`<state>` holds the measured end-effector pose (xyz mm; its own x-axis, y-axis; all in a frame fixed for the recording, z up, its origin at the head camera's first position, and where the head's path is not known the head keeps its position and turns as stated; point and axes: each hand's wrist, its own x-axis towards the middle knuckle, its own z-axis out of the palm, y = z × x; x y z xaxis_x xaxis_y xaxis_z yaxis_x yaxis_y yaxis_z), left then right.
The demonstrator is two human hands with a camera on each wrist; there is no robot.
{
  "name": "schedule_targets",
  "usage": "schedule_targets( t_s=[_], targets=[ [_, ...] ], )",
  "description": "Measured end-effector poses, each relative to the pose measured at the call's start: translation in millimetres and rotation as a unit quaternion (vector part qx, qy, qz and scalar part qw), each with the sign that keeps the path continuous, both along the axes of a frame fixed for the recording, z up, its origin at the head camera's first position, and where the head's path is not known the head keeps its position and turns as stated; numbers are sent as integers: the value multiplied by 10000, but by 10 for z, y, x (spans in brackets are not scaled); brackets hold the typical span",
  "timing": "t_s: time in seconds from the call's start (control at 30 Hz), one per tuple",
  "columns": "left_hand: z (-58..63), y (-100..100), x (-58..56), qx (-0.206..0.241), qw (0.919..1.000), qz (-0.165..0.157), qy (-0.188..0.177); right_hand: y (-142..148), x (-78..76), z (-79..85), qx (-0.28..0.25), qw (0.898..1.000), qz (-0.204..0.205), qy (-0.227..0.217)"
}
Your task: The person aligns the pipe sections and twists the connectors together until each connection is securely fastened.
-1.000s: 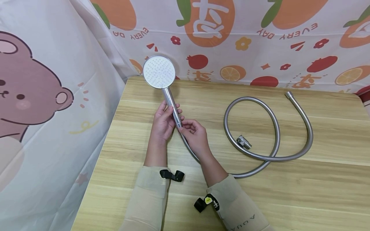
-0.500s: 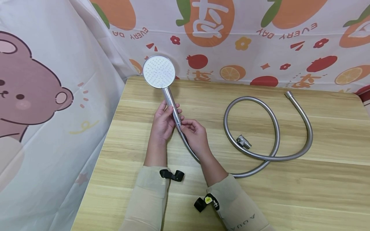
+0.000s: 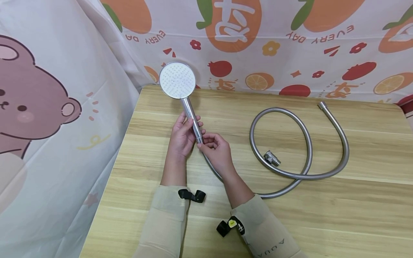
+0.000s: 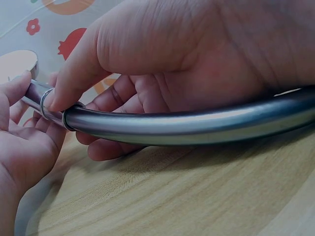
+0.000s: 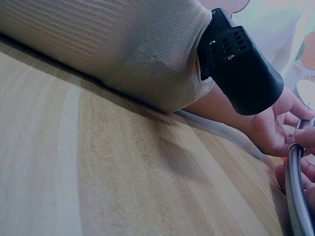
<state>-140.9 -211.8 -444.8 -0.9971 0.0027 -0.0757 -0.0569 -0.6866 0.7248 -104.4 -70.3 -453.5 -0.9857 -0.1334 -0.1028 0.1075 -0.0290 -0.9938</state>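
A chrome shower head (image 3: 177,80) with a round white nozzle face points up and away, raised above the table. My left hand (image 3: 181,141) grips its handle from the left, thumb across the front. Just below, my right hand (image 3: 220,154) pinches the end of the grey metal shower hose (image 3: 280,195) at the handle's base. Close up in the left wrist view, a ring-like collar shows beside the right thumb (image 4: 78,73), and the hose (image 4: 197,129) runs off right. The thread inside the joint is hidden. Only the right fingertips appear in the right wrist view, beside the hose (image 5: 295,191).
The hose loops across the wooden table (image 3: 338,218), its free end nut (image 3: 322,105) at the back right. A small chrome fitting (image 3: 272,158) lies inside the loop, close to the hose. A fruit-print cloth (image 3: 284,68) hangs behind the table.
My right thumb has shifted slightly on the hose end, first to the right, then back left and down. The left hand and shower head look still.
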Motion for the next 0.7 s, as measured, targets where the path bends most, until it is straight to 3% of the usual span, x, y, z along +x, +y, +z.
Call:
schedule_targets(
  t_s=[0.37,0.7],
  targets=[
    [5,2,0,154,9999,-5,-53,4,8,27,-180,9998,14,4],
    [5,3,-3,154,9999,10,-17,9,-5,37,-501,9979,77,-413]
  ],
)
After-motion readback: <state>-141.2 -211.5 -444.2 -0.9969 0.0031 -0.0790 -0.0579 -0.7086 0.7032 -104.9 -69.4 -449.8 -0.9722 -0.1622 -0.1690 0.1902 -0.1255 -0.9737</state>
